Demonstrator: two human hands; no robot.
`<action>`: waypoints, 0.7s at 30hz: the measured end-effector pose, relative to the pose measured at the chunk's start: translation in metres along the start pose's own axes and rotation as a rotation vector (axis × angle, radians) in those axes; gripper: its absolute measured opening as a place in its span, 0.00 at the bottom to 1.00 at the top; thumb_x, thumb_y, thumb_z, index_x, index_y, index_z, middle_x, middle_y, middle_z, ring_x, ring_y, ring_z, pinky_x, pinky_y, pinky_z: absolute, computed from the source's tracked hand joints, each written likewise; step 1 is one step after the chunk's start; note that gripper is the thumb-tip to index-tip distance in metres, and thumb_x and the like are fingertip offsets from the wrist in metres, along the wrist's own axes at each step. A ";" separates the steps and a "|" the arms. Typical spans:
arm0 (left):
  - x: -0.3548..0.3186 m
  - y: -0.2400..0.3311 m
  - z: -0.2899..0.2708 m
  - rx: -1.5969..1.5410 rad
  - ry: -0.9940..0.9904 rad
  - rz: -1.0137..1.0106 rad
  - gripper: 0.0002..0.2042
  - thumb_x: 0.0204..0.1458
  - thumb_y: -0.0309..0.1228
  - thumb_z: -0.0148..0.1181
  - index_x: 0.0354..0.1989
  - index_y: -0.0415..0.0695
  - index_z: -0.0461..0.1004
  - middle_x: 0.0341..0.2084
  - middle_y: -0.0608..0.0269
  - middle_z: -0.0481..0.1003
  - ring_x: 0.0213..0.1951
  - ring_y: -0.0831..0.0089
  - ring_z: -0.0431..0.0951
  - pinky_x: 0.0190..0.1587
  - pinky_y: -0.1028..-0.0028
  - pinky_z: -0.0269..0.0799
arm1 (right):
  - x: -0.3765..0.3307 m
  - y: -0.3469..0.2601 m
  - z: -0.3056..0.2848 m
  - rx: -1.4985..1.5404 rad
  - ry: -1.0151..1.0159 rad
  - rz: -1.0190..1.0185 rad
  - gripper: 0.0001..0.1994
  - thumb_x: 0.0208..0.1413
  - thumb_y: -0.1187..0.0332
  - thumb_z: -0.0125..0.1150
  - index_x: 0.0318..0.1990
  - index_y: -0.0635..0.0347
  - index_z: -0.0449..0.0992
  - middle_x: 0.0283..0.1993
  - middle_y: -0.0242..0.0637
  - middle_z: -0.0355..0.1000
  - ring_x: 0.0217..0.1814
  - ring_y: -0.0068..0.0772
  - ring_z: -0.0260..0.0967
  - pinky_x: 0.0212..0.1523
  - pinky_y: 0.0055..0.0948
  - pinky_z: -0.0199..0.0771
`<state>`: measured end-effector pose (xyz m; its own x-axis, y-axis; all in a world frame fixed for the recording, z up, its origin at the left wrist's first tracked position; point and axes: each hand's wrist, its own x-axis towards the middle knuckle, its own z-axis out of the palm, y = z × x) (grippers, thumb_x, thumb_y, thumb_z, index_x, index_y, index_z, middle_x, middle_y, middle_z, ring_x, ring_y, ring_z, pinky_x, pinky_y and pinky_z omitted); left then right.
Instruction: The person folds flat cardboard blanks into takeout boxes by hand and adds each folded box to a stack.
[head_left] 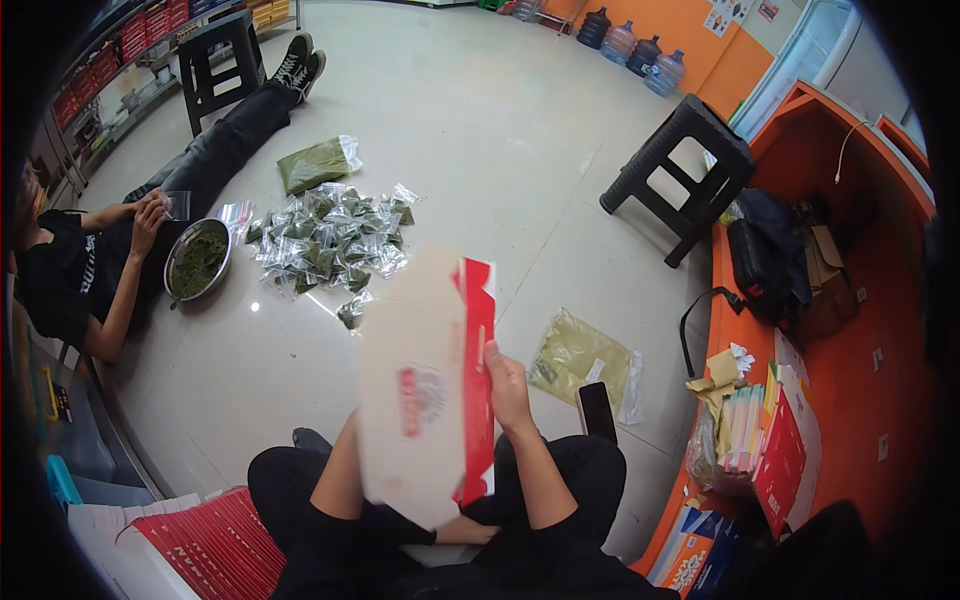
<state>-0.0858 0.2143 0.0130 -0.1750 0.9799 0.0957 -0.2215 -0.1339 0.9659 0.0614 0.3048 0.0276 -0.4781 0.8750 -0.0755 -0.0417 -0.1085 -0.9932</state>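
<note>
A flat cardboard box blank (410,340), off-white with a red side panel and a printed mark, is held up in front of my lap and slightly blurred. My right hand (508,388) grips its red edge, the thumb on the near face. My left forearm runs up behind the card's left side, and the card hides the left hand itself. Beyond the card, a pile of small clear zip bags (335,235) with green contents lies on the floor. A larger bag of green stuff (318,165) lies just past that pile.
A co-worker (100,240) sits at left, holding a small clear bag beside a metal bowl (198,260) of green leaves. Right of me lie a yellowish plastic bag (580,355) and a phone (596,412). Red box blanks (205,545) stand stacked lower left; a black stool (680,180) stands right.
</note>
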 end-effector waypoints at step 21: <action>0.003 -0.015 -0.005 -0.099 0.022 -0.067 0.21 0.57 0.42 0.46 0.54 0.42 0.57 0.46 0.63 0.67 0.48 0.74 0.68 0.48 0.74 0.67 | 0.009 0.003 0.002 -0.028 0.303 -0.212 0.25 0.62 0.51 0.39 0.21 0.60 0.70 0.18 0.23 0.63 0.20 0.12 0.54 0.21 0.17 0.55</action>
<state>-0.0881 0.2186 -0.0026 -0.1776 0.9838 0.0250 -0.3269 -0.0829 0.9414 0.0555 0.3112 0.0240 -0.1803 0.9770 0.1134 -0.0856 0.0992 -0.9914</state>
